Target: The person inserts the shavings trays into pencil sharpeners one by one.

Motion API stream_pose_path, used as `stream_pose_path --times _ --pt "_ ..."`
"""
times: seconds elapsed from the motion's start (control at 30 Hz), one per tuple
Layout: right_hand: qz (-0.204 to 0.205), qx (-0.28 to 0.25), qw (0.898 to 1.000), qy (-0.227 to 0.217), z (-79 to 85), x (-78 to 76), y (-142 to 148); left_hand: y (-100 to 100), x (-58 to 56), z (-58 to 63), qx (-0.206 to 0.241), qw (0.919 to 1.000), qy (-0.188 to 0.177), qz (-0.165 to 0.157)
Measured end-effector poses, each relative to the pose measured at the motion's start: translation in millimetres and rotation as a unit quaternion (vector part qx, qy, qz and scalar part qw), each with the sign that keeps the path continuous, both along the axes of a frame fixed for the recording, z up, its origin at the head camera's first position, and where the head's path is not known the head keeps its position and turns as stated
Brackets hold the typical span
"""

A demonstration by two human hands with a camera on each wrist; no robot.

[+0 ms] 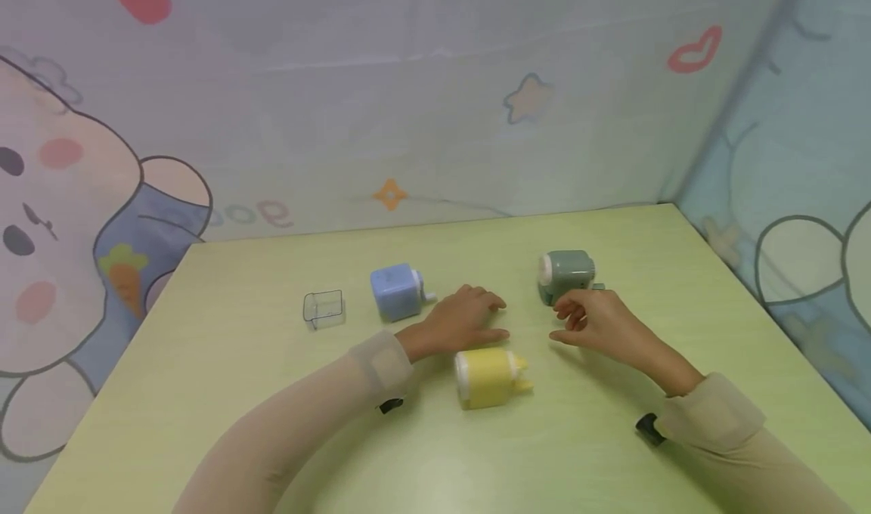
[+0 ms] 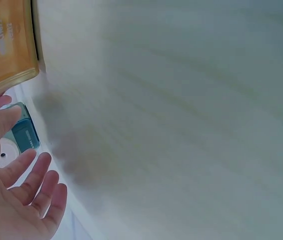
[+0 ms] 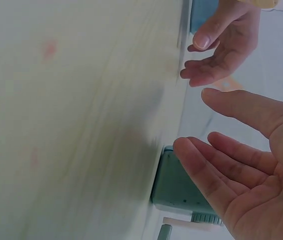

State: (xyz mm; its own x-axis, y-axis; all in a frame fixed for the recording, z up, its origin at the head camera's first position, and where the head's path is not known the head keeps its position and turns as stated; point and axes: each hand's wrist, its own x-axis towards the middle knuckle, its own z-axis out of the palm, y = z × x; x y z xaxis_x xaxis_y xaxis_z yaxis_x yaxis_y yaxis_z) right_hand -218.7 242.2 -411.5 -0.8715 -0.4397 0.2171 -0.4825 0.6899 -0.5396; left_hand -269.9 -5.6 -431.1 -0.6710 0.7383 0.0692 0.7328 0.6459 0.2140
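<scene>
My work surface is a pale yellow-green counter [image 1: 170, 393] with a smooth, faintly streaked top. A light fabric backdrop [image 1: 354, 121], printed with hearts, stars and a large white cartoon animal [image 1: 61, 196], stands along its far edge. A pale blue printed panel [image 1: 803, 151] closes off the right side. My arms extend over the counter in long beige sleeves [image 1: 292, 423].

Three box-shaped plastic crank devices lie within reach. The glossy dark green box-shaped device [image 1: 570, 270] is at far right, just beyond my right hand [image 1: 602, 325]; I cannot tell whether the fingertips touch it. The light blue box-shaped device [image 1: 395, 293] is to the left of my left hand [image 1: 463, 321], its crank pointing toward that hand. The yellow box-shaped device [image 1: 485, 379] with a white rim lies just on the near side of my left hand. A small clear open tray [image 1: 325, 307] sits left of the blue device.

Both hands are released and empty: the left fingers are relaxed, the right fingers loosely bent. A gap separates the two hands.
</scene>
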Motion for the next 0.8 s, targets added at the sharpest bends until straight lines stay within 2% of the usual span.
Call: stream_pose_path --times 0.57,0.8 --pt "0.018 -0.007 1.0 -0.013 0.5 -6.1 -17 -12 6.4 1.4 0.002 0.9996 -0.023 0.014" --pt "0.029 -0.013 0.999 -0.008 -1.3 -9.5 -22 -18 5.9 -1.1 -0.009 0.9994 -0.019 0.029"
